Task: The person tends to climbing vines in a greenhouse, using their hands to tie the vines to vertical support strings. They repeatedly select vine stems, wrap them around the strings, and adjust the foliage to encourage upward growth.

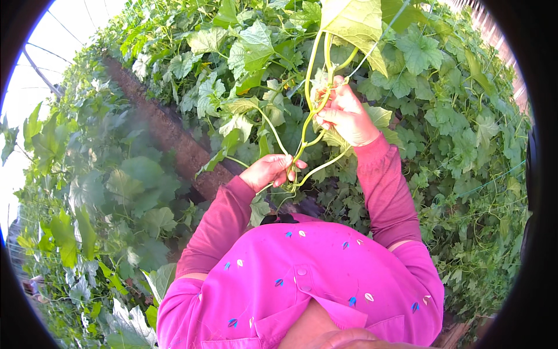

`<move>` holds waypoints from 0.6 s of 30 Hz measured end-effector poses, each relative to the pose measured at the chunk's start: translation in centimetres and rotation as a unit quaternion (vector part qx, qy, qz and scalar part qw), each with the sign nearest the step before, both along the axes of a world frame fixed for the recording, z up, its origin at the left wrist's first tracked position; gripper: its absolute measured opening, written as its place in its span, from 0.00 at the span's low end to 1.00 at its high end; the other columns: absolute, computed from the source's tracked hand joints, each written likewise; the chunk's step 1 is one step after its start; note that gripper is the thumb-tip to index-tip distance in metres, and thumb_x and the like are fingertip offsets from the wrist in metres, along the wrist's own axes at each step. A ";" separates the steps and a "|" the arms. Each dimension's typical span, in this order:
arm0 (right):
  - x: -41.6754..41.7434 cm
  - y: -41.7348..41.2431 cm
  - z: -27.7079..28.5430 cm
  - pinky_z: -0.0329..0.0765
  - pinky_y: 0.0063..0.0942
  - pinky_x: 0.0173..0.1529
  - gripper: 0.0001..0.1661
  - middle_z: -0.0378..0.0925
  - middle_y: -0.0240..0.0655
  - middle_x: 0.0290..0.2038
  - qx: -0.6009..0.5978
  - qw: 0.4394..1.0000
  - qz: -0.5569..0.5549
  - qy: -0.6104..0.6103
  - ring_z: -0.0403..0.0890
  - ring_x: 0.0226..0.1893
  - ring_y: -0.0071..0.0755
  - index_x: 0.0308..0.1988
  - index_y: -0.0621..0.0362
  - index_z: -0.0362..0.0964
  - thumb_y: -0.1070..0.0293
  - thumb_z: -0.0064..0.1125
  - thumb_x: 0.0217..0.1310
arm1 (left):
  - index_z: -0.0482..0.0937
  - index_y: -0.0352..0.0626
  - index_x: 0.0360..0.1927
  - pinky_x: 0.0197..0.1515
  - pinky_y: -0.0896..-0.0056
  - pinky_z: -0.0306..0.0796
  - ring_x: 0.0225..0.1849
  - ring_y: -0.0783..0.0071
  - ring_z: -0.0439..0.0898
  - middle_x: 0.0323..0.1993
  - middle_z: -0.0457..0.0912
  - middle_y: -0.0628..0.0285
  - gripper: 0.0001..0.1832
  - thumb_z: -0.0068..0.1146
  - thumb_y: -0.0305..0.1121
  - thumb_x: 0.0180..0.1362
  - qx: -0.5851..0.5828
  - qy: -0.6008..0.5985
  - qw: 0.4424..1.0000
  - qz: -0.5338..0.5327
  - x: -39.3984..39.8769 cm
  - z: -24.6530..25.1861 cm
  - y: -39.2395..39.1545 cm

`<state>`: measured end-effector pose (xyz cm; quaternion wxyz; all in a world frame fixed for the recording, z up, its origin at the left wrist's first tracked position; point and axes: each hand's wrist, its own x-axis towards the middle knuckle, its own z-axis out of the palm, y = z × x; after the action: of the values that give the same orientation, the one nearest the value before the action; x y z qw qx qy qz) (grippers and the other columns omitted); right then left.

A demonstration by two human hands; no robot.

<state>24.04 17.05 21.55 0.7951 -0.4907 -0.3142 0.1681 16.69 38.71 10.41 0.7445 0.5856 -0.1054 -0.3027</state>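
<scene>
A green climbing vine stem (306,124) with broad lobed leaves rises before me beside a thin pale string (370,50). My left hand (275,169) pinches the lower part of the stem between thumb and fingers, where several leaf stalks branch off. Higher and to the right, my right hand (344,114) has thumb and fingers closed around the stem near a cluster of tendrils, close to the string. Above it, a large yellow-green leaf (355,24) hangs at the top of the view. What lies inside each hand's fingers is partly hidden.
Dense vine foliage (453,126) stands at the right, with thin strings among it. More leafy plants (109,196) fill the left. A brown strip of soil (152,118) runs diagonally between the rows. At the upper left are curved frame rods (40,73) against bright light.
</scene>
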 end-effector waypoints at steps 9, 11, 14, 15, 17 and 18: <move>0.3 -1.0 1.1 0.67 0.17 0.27 0.30 0.71 0.32 0.39 -0.007 1.000 0.016 -0.014 0.72 0.28 0.20 0.54 0.51 0.57 0.84 0.52 0.51 | 0.76 0.37 0.49 0.20 0.86 0.55 0.15 0.87 0.60 0.24 0.75 0.71 0.24 0.43 0.49 0.65 0.013 0.021 0.999 -0.024 0.0 1.1 -0.7; 0.7 -1.5 1.1 0.67 0.16 0.27 0.32 0.70 0.31 0.39 0.011 0.998 0.061 0.007 0.70 0.28 0.19 0.56 0.51 0.57 0.84 0.53 0.51 | 0.77 0.37 0.49 0.20 0.86 0.55 0.15 0.87 0.59 0.23 0.74 0.72 0.25 0.42 0.50 0.65 0.014 0.033 0.999 -0.031 -0.1 1.4 -1.0; 1.2 -2.4 1.8 0.67 0.16 0.28 0.22 0.71 0.28 0.36 -0.090 0.991 0.082 -0.063 0.69 0.28 0.17 0.49 0.54 0.67 0.85 0.51 0.54 | 0.77 0.37 0.48 0.20 0.86 0.55 0.15 0.87 0.60 0.23 0.74 0.72 0.25 0.42 0.50 0.65 0.020 0.026 0.998 -0.046 -0.3 1.7 -1.5; 1.1 -2.5 2.2 0.67 0.16 0.28 0.19 0.71 0.28 0.35 -0.130 0.984 0.080 -0.092 0.69 0.28 0.17 0.47 0.55 0.69 0.84 0.51 0.54 | 0.77 0.37 0.48 0.20 0.86 0.55 0.15 0.87 0.60 0.23 0.75 0.72 0.25 0.42 0.50 0.65 0.020 0.027 0.998 -0.052 -0.3 1.7 -1.5; 0.5 -2.7 3.3 0.70 0.17 0.31 0.12 0.74 0.28 0.36 -0.174 0.977 0.054 -0.107 0.72 0.30 0.16 0.42 0.58 0.72 0.81 0.54 0.57 | 0.76 0.37 0.49 0.21 0.85 0.59 0.16 0.86 0.63 0.27 0.77 0.69 0.25 0.42 0.49 0.66 0.020 0.025 0.998 -0.057 -0.3 1.6 -1.4; 0.3 -2.6 3.5 0.71 0.17 0.32 0.11 0.75 0.29 0.36 -0.175 0.978 0.034 -0.108 0.72 0.31 0.16 0.42 0.59 0.72 0.80 0.55 0.57 | 0.76 0.37 0.50 0.22 0.85 0.61 0.17 0.86 0.65 0.29 0.78 0.67 0.24 0.42 0.48 0.66 0.021 0.022 0.998 -0.060 -0.2 1.7 -1.3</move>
<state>24.37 14.49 25.01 0.6524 -0.6263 -0.3806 0.1931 16.44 37.41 12.09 0.7148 0.5867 -0.1182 -0.3617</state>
